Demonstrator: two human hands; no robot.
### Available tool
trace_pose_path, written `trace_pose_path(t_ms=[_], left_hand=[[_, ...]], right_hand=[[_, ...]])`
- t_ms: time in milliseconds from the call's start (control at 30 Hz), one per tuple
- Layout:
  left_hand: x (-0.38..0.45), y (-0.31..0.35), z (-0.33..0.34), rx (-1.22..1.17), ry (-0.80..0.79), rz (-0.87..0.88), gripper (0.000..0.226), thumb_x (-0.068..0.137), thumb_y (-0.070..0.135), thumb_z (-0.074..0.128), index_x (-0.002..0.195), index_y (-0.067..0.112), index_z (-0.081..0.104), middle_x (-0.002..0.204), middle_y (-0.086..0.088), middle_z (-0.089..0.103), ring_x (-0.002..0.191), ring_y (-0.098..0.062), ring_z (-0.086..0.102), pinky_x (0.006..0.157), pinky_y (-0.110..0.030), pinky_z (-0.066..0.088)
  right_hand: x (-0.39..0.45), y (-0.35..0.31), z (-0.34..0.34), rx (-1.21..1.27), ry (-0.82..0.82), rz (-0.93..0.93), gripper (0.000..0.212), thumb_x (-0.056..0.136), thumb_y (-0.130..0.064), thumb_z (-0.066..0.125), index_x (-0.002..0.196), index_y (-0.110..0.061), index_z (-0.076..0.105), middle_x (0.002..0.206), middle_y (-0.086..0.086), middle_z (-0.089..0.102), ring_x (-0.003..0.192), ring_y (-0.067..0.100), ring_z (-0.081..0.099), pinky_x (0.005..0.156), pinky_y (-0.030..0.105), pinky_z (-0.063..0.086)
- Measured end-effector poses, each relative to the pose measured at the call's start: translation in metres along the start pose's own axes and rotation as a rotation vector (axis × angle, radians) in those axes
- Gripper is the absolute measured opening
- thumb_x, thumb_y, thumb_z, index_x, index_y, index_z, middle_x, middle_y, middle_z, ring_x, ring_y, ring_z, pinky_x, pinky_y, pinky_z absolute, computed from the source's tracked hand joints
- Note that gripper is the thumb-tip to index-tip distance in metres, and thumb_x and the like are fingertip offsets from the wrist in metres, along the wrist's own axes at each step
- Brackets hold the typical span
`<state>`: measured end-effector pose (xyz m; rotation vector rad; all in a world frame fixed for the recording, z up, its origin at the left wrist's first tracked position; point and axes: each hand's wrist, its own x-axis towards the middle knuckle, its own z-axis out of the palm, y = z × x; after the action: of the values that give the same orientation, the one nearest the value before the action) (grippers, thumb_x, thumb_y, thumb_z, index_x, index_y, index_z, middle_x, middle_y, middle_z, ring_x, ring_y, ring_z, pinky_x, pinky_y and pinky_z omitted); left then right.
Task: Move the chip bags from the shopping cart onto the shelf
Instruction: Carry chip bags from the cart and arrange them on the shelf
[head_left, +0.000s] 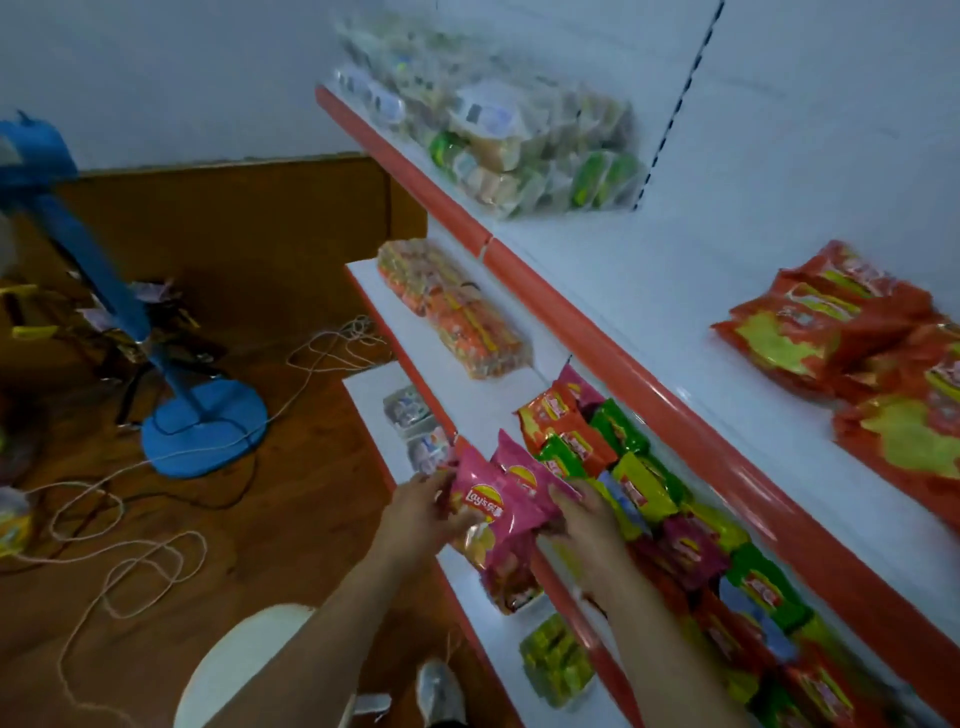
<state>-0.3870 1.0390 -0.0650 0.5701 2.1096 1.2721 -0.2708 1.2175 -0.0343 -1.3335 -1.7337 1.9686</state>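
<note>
**Both hands on pink chip bags at the shelf edge**

The left hand (423, 501) grips the left edge of a pink Lay's bag (480, 506), fingers curled onto it. The right hand (584, 517) is closed on the right side of a second pink bag (524, 478) just behind the first. Both bags sit at the front edge of the middle shelf (561, 587), beside a row of red, green, yellow and pink chip bags (639, 483) already lying there. Red packets (852, 343) rest on the shelf above. On the wooden floor to the left stands a blue fan (202, 431) among loose white cords (140, 566).
</note>
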Motion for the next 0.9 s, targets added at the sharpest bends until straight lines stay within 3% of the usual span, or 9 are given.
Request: trace_pose_path(t_ms=[200,333,400,500,567,667,733,800,900], left_hand=[[0.157,-0.028,0.022,0.076,0.006,0.023,0.037,0.088,0.036,0.070,0.122,0.029,0.057,0.113,0.009,0.068,0.100,-0.011,0.066,0.090,-0.041,0.057],[0.242,-0.050,0.031,0.118,-0.026,-0.007,0.041,0.089,0.033,0.068,0.126,0.023,0.055,0.116,0.000,0.066,0.103,-0.017,0.063,0.090,-0.042,0.054],[0.277,-0.059,0.037,0.166,-0.046,0.002,0.045,0.088,0.031,0.067,0.130,0.022,0.052,0.117,-0.004,0.063,0.106,-0.022,0.061,0.092,-0.043,0.052],[0.316,-0.071,0.046,0.231,-0.066,0.013,0.053,0.090,0.030,0.068,0.138,0.021,0.048,0.125,-0.010,0.058,0.114,-0.028,0.057,0.098,-0.043,0.048],[0.334,-0.078,0.052,0.276,-0.085,0.029,0.060,0.090,0.032,0.066,0.144,0.022,0.042,0.129,-0.011,0.055,0.118,-0.031,0.053,0.100,-0.045,0.046],[0.343,-0.087,0.063,0.364,-0.118,0.055,0.068,0.091,0.041,0.063,0.150,0.026,0.034,0.130,-0.012,0.056,0.118,-0.035,0.050,0.099,-0.045,0.045],[0.340,-0.089,0.070,0.419,-0.161,0.085,0.071,0.092,0.047,0.060,0.153,0.027,0.030,0.131,-0.011,0.056,0.119,-0.036,0.048,0.099,-0.045,0.044],[0.334,-0.088,0.076,0.465,-0.209,0.105,0.074,0.091,0.049,0.060,0.154,0.027,0.026,0.133,-0.011,0.054,0.122,-0.036,0.045,0.100,-0.044,0.044],[0.328,-0.088,0.081,0.581,-0.240,0.135,0.081,0.088,0.058,0.059,0.155,0.031,0.022,0.140,-0.008,0.050,0.128,-0.034,0.040,0.104,-0.046,0.040]], right_hand=[[0.163,-0.005,0.024,-0.220,0.018,-0.002,0.012,0.088,-0.036,0.061,0.090,-0.047,0.064,0.118,0.010,0.065,0.097,0.027,0.067,0.082,0.051,0.057],[0.220,-0.022,0.043,-0.188,0.041,0.051,0.023,0.099,-0.017,0.049,0.122,-0.016,0.055,0.112,0.007,0.061,0.089,0.021,0.064,0.071,0.031,0.055],[0.244,-0.023,0.046,-0.181,0.087,0.096,0.038,0.101,-0.016,0.044,0.139,-0.010,0.041,0.118,0.009,0.056,0.101,0.030,0.062,0.080,0.033,0.051],[0.274,-0.012,0.052,-0.239,0.142,0.117,0.041,0.101,-0.031,0.044,0.137,-0.012,0.044,0.117,0.009,0.060,0.111,0.035,0.062,0.090,0.038,0.050],[0.290,-0.001,0.051,-0.440,0.146,0.043,0.048,0.089,-0.055,0.045,0.122,-0.021,0.055,0.116,0.007,0.067,0.105,0.032,0.066,0.090,0.045,0.052],[0.303,0.010,0.040,-0.860,0.220,-0.164,0.027,0.092,-0.038,0.049,0.090,-0.016,0.065,0.081,0.007,0.068,0.074,0.024,0.063,0.065,0.030,0.047],[0.305,0.012,0.030,-1.156,0.370,-0.299,0.029,0.093,-0.033,0.052,0.079,-0.012,0.068,0.069,0.008,0.065,0.060,0.023,0.055,0.055,0.028,0.039],[0.305,0.014,0.023,-1.323,0.479,-0.386,0.027,0.090,-0.032,0.058,0.079,-0.011,0.070,0.073,0.013,0.067,0.062,0.027,0.054,0.056,0.028,0.037],[0.308,0.021,0.017,-1.365,0.512,-0.330,0.027,0.083,-0.036,0.063,0.097,-0.014,0.069,0.096,0.014,0.066,0.089,0.035,0.061,0.075,0.039,0.049]])
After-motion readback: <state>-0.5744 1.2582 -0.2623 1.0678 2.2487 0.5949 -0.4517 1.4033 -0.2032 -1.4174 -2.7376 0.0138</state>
